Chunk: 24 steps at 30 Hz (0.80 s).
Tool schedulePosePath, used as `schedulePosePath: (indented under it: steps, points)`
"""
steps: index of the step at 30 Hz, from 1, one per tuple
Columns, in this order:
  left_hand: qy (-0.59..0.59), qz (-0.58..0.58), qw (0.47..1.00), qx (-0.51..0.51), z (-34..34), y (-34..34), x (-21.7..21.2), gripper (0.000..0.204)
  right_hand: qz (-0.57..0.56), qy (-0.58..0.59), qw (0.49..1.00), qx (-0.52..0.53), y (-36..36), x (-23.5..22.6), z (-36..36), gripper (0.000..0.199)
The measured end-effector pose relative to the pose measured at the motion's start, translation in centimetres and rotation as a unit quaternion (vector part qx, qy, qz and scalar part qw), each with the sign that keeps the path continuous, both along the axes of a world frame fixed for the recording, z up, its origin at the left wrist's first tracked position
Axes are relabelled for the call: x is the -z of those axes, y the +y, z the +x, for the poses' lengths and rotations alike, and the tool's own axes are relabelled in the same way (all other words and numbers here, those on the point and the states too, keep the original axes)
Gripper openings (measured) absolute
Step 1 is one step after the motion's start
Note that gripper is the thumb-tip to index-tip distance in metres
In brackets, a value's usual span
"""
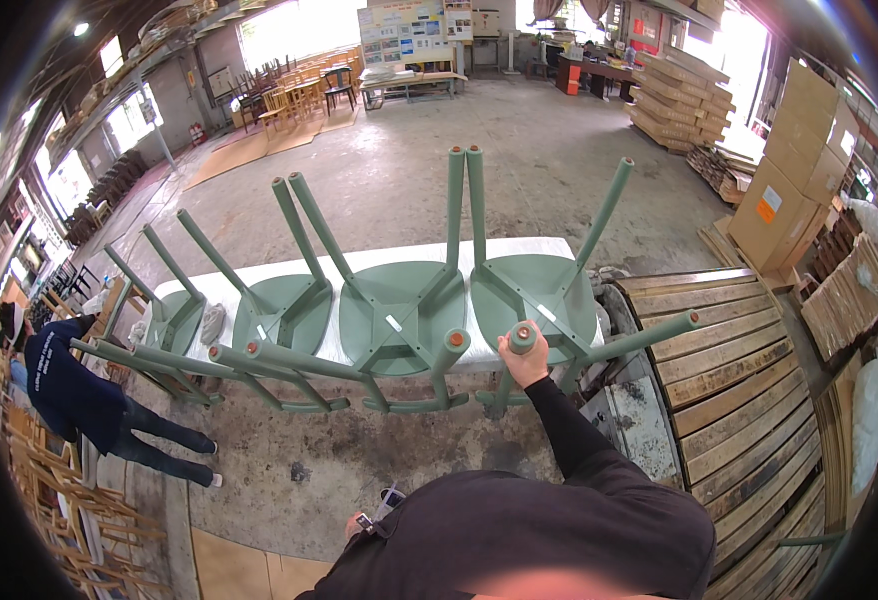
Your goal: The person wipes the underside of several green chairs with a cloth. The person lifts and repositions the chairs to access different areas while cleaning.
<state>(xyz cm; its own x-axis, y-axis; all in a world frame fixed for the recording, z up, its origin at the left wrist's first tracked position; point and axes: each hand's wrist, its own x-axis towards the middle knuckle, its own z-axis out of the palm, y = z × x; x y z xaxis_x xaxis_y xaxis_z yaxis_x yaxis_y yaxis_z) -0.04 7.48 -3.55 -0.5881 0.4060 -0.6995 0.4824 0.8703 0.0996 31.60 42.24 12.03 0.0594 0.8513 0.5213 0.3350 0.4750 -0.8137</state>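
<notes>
Several green chairs stand upside down in a row, legs pointing up, on a long table with a white cover (419, 253). My right hand (527, 366) is closed around a near leg (524, 338) of the rightmost chair (504, 290), just below its round brown tip. Low in the view, by my waist, my left hand (355, 526) is mostly hidden by my dark top. Beside it shows a small grey and dark device (390, 499), whose kind I cannot make out. Left of the rightmost chair is another upturned chair (399, 305), its leg tips also brown.
A slatted wooden platform (739, 390) lies to my right, with a metal box-like unit (634, 425) at its near side. Cardboard boxes (794, 185) are stacked beyond. On the left a person (84, 390) in dark clothes stands near the row's end. Wooden chairs (294, 100) stand far back.
</notes>
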Motion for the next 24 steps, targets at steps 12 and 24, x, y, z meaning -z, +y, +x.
schedulePosePath:
  steps: [12,24]
  points:
    - [0.005,-0.005,1.0,0.0,-0.1,0.4,0.7,0.051,0.009,0.003,1.0,-0.012,0.4,0.2,-0.1,0.03]
    - [0.015,-0.016,1.0,0.003,-0.2,0.5,0.8,0.055,0.005,0.011,1.0,-0.013,0.8,0.3,-0.2,0.03]
